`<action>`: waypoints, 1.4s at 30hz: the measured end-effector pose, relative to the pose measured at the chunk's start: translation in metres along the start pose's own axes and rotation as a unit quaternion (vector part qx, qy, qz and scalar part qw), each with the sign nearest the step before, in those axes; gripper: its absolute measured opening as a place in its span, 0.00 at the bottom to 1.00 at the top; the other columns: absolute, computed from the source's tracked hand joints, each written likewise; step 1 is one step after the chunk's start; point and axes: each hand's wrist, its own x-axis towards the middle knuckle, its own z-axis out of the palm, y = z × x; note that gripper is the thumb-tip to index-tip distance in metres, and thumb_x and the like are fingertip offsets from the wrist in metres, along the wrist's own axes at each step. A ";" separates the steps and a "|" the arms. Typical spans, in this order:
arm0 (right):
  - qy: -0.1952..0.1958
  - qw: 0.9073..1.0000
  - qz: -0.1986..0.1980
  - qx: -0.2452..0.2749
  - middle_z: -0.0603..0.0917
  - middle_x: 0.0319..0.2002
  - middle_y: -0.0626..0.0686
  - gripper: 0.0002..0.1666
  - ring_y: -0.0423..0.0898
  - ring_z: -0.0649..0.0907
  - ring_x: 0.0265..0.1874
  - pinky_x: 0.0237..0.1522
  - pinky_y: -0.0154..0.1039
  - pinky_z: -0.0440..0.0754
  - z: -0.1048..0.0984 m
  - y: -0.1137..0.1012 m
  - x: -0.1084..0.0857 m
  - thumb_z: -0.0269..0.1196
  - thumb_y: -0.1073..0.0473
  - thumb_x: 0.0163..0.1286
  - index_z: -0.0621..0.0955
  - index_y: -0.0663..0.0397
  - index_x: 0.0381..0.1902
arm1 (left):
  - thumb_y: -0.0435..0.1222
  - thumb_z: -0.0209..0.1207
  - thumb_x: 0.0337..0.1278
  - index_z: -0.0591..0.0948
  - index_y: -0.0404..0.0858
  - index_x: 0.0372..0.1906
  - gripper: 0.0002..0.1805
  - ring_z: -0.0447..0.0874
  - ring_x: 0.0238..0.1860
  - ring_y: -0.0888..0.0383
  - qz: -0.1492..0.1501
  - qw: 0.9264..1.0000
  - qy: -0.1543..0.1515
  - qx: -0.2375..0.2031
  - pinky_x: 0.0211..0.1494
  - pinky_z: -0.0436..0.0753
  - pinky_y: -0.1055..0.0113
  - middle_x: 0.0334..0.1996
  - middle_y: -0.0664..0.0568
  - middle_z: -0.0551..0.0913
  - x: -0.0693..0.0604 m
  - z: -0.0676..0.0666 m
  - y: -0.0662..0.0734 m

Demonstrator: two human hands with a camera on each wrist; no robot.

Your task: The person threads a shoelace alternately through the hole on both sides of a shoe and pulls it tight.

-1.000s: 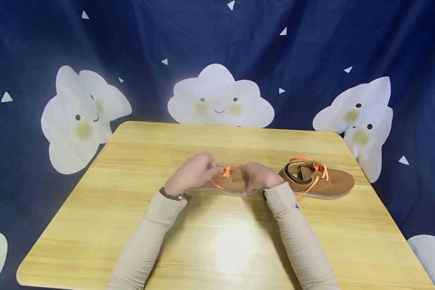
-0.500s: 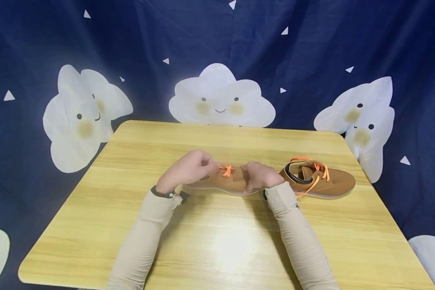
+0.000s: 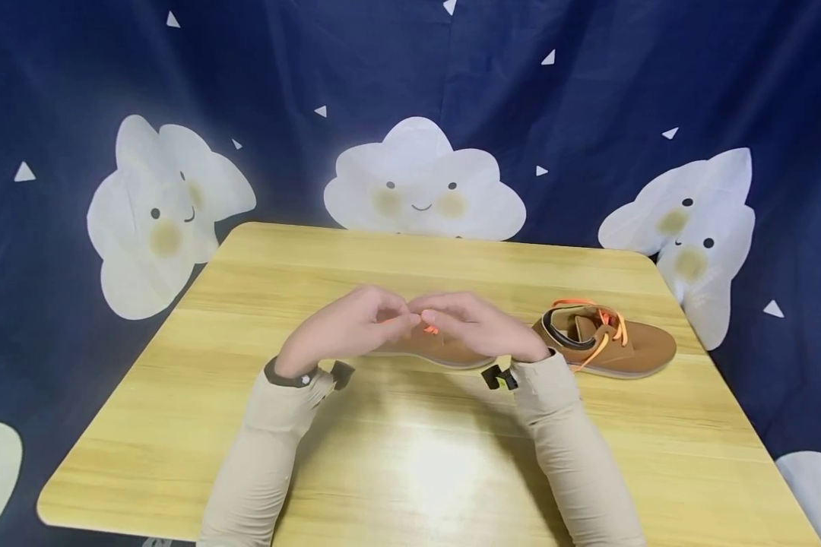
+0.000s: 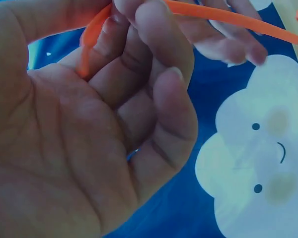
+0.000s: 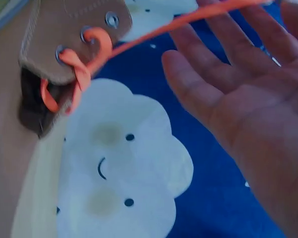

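Observation:
A brown shoe point(image 3: 445, 353) lies in the middle of the wooden table, partly hidden under both hands. My left hand point(image 3: 342, 323) pinches its orange shoelace point(image 4: 238, 19), which runs taut to the shoe's eyelets in the left wrist view. My right hand point(image 3: 479, 323) is close by, its fingertips meeting the left ones over the shoe. In the right wrist view its visible fingers point(image 5: 198, 82) are fairly straight beside the shoelace; its thumb-and-index contact is out of sight. Metal eyelets line the shoe's flap point(image 5: 97, 12), with lace threaded through some of them.
To the right on the table point(image 3: 410, 456), a second brown shoe point(image 3: 639, 349) stands with loose orange laces point(image 3: 598, 349). A dark blue curtain point(image 3: 287, 68) with white clouds hangs behind the table's far edge.
My right hand has left the toe end of the shoe and moved left and up to my left hand. The left hand still pinches lace near the shoe.

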 end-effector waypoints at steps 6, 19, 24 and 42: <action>0.009 0.998 -0.015 0.068 0.88 0.50 0.51 0.12 0.43 0.84 0.52 0.60 0.39 0.81 0.011 -0.001 0.006 0.54 0.62 0.81 0.86 0.53 0.49 | 0.40 0.56 0.74 0.83 0.46 0.27 0.15 0.67 0.20 0.64 0.023 1.000 -0.004 0.007 0.27 0.70 0.70 0.19 0.59 0.73 -0.005 -0.004 0.003; 0.242 0.953 0.004 0.185 0.87 0.33 0.47 0.08 0.43 0.86 0.36 0.50 0.39 0.85 0.003 0.002 0.005 0.59 0.63 0.78 0.86 0.56 0.43 | 0.45 0.59 0.71 0.87 0.45 0.42 0.11 0.78 0.28 0.57 -0.043 0.988 0.116 0.093 0.33 0.78 0.63 0.30 0.54 0.84 0.018 0.000 -0.032; 0.267 0.949 0.053 0.156 0.89 0.42 0.45 0.09 0.43 0.86 0.39 0.49 0.41 0.86 -0.001 0.011 0.003 0.61 0.62 0.77 0.86 0.60 0.45 | 0.38 0.69 0.60 0.87 0.46 0.39 0.04 0.76 0.31 0.59 -0.035 0.987 0.037 0.154 0.32 0.75 0.66 0.29 0.56 0.82 0.036 0.019 -0.050; 0.138 0.970 0.114 -0.163 0.83 0.34 0.54 0.10 0.49 0.79 0.38 0.47 0.44 0.78 0.024 0.037 0.020 0.59 0.67 0.77 0.84 0.58 0.35 | 0.23 0.67 0.53 0.85 0.41 0.32 0.09 0.82 0.40 0.57 0.057 0.983 0.035 0.169 0.45 0.84 0.64 0.35 0.54 0.84 0.042 0.031 -0.056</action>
